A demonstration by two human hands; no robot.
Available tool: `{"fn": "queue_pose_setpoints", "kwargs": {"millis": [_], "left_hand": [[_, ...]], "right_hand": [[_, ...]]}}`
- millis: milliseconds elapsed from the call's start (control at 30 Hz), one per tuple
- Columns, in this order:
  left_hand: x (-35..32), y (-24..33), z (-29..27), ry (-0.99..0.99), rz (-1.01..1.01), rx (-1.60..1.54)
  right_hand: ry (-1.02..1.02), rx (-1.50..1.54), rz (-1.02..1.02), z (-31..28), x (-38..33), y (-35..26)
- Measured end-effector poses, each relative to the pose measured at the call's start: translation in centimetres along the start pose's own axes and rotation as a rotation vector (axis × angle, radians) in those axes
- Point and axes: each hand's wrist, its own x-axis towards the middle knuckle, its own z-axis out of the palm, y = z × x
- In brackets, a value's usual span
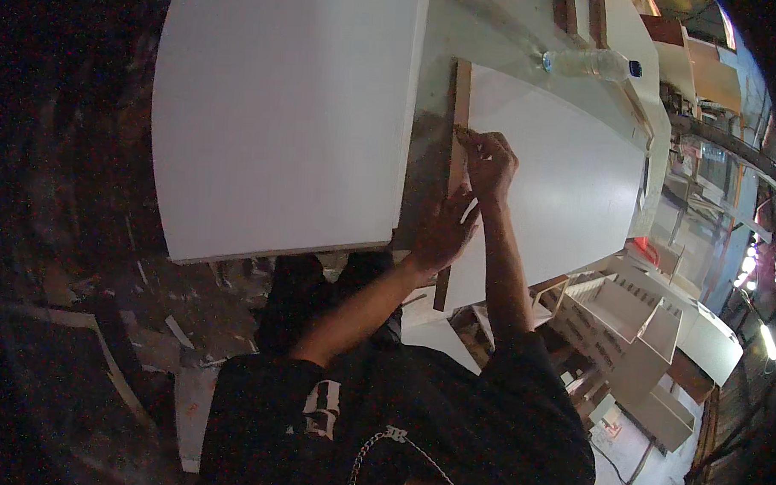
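A white panel lies on the table in front of me, with a long brown edge along its left side. My right hand is closed in a pinch at this edge, above its middle. Whatever sits between those fingertips is too small to make out. Lower along the same edge, my left hand lies with fingers stretched out, touching it close below my right wrist. A larger white board stands at the left, apart from both hands.
A clear plastic bottle lies on its side beyond the panel. White drawer-like boxes stand on the right. Scraps and offcuts litter the dark floor at the left. A lit tube lamp shows at far right.
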Motion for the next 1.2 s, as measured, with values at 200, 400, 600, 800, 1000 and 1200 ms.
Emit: {"fn": "queue_pose_setpoints", "kwargs": {"millis": [200, 400, 600, 800, 1000, 1200], "left_hand": [[0.3, 0.0, 0.1, 0.002, -0.041, -0.072], [0.4, -0.1, 0.5, 0.032, 0.078, 0.005], [1.3, 0.1, -0.5, -0.001, 0.056, -0.012], [1.3, 0.2, 0.2, -0.007, -0.043, -0.216], [1.6, 0.2, -0.8, -0.063, -0.01, -0.143], [1.1, 0.2, -0.9, -0.08, 0.078, 0.011]], "right_hand": [[0.096, -0.17, 0.056, 1.9, -0.3, 0.2], [0.129, -0.252, -0.052, 3.6, 8.5, 2.2], [0.032, -0.108, 0.078, 0.7, 12.7, 0.1], [-0.14, -0.131, 0.084, -0.5, 2.5, 0.5], [0.076, -0.269, -0.109, 2.5, 6.2, 1.5], [-0.088, -0.229, 0.019, 3.5, 13.2, 0.9]]}}
